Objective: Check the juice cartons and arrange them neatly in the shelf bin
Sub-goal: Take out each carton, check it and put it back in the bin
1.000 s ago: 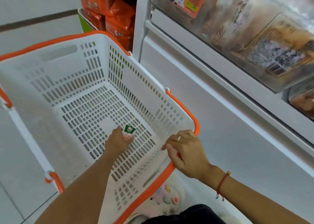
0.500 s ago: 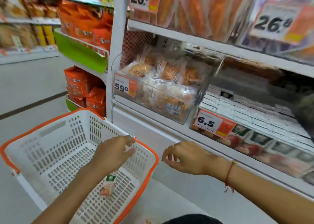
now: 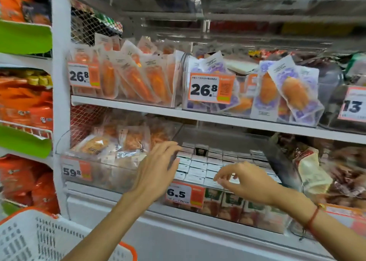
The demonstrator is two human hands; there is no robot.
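The juice cartons stand packed in rows inside a clear shelf bin on the lower shelf, their pale tops facing up and their printed fronts showing through the bin's front wall just right of the 6.5 price tag. Standing them upright and tight lets each front be read from the aisle, and probably keeps them from toppling. One dark gap breaks the back rows, which suggests a carton is missing or sits lower there.

The left hand hovers at the bin's left edge, fingers spread wide and straight, holding nothing; its fingertips reach over the leftmost cartons, though whether they touch cannot be told through the blur. That wide spread fits a hand about to press or square up a whole row. The right hand hangs over the front row, just above and to the right of the price tag, fingers loosely curled downward, thumb and forefinger apart with nothing between them. That narrow, pincer-like pose suits plucking out a single carton for a look.

A white basket with an orange rim stands low and well to the left of the bin. Bagged snacks fill the neighbouring bin to the left.
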